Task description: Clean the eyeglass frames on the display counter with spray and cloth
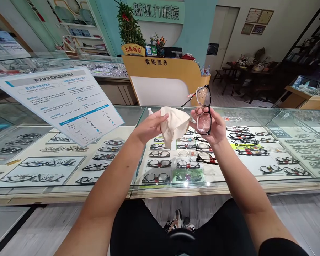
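My left hand [149, 127] is closed on a cream cleaning cloth [176, 122], which hangs from thumb and fingers over the glass counter. To its right, my right hand [217, 128] grips a pair of black-framed eyeglasses [203, 96], turned so that one lens is above the other. Droplets speckle the lenses. One temple sticks out to the left, past the cloth. The cloth's right edge comes close to the fingers of my right hand; whether they touch I cannot tell. A small white tip [150, 111] shows behind my left hand, mostly hidden.
Below my hands, a glass display counter [160, 185] holds rows of eyeglasses [156, 177]. A printed sign sheet [69, 103] stands tilted at the left. Behind the counter are a yellow cashier desk [162, 69], a potted plant [129, 26] and a dark table [252, 69] with stools.
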